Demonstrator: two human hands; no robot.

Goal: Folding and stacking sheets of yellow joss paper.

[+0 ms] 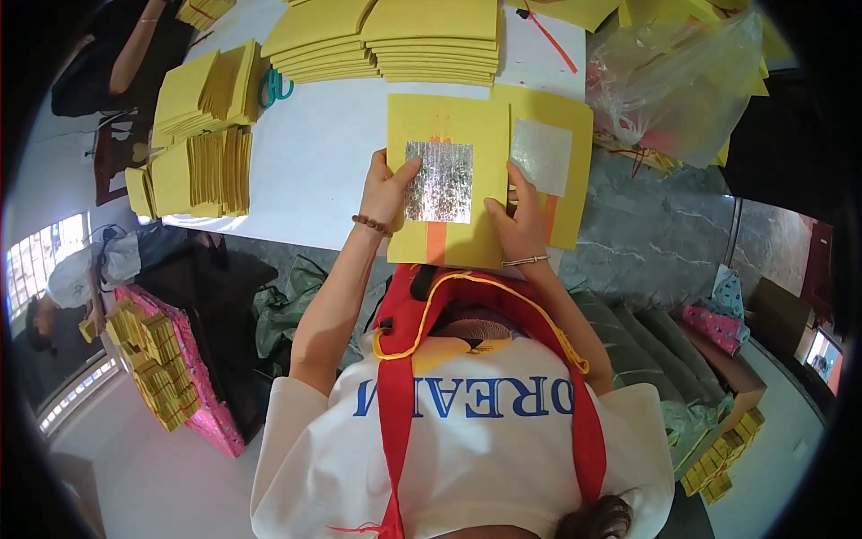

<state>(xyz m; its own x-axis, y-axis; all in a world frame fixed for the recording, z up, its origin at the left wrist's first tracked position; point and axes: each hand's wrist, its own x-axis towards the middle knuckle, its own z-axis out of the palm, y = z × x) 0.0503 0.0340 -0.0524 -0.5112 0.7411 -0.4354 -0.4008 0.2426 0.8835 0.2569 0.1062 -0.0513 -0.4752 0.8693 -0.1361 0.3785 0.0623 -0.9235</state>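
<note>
Far left there's another person (67,287) sitting low by a pink box (193,377) packed with little yellow bundles. Up on the white table (314,153) sit folded yellow paper stacks (202,135) in a few rows, with green-handled scissors (275,87) just beside them. Moving over, the left hand (388,190) has the left edge of a yellow paper sheet (449,121) pinched, thumb lying on the front right at the edge of the silver foil square (439,181) stuck in its middle, fingers tucked behind. The sheet is held up over the near edge of the table, with an orange stripe running down below the foil. The right hand (521,225) grips the lower right part of the same sheet, fingers bent on the front, wrist wearing a thin bracelet. Just behind and to the right lies a second yellow sheet (575,117) with its own paler foil patch. Flat stacks of yellow sheets (386,36) sit at the far side, and a crumpled clear plastic bag (682,81) is further right.
</note>
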